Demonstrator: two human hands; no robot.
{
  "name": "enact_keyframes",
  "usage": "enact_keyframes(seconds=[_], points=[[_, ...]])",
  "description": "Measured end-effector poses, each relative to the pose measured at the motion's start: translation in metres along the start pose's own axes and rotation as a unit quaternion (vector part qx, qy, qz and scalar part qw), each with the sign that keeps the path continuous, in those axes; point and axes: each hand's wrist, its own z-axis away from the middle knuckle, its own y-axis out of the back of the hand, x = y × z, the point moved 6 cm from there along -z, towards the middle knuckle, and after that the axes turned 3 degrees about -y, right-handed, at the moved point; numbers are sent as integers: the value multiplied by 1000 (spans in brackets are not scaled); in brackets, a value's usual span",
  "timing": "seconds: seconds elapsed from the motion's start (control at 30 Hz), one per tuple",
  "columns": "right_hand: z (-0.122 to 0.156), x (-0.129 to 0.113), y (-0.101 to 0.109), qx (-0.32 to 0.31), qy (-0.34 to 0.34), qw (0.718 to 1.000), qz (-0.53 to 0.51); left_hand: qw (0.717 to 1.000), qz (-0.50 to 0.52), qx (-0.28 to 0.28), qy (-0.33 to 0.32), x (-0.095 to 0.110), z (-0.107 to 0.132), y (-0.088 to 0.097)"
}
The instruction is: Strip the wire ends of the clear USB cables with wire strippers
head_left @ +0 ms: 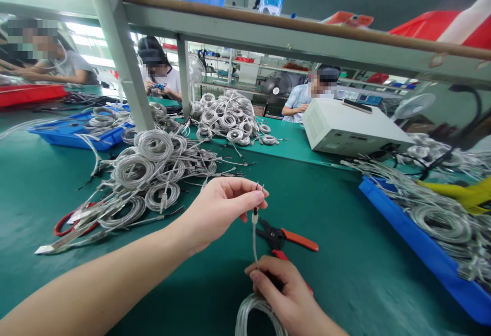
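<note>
My left hand [233,200] pinches the thin dark wire ends of a clear-jacketed cable [254,239], their tips poking up past the fingers. Lower down, my right hand [282,287] is closed around the same cable, just above its coiled part [255,315]. The cable runs nearly straight up between the two hands. Behind it on the green table lies a pair of wire strippers [276,236] with red-orange handles, partly hidden by my right hand. To the left of my left hand is a pile of coiled clear cables [153,164].
A blue tray [418,254] of coiled cables stands at the right, another blue tray [82,139] at the left. A white box-shaped machine [353,129] and a second cable pile [226,116] stand farther back. A shelf beam [287,26] crosses above. Several people sit beyond.
</note>
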Motion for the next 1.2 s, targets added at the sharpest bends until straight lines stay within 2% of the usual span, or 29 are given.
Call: enact_keyframes(seconds=[0.27, 0.5, 0.67, 1.2], points=[[1, -1, 1, -2, 5, 1000, 5, 999, -22, 23, -7, -1, -1, 1], [0, 0, -1, -6, -7, 1000, 3, 999, -37, 28, 18, -2, -2, 2], [0, 0, 0, 3, -7, 1000, 9, 997, -75, 28, 0, 0, -2, 6], [3, 2, 1, 10, -27, 999, 13, 1000, -22, 17, -1, 2, -3, 7]])
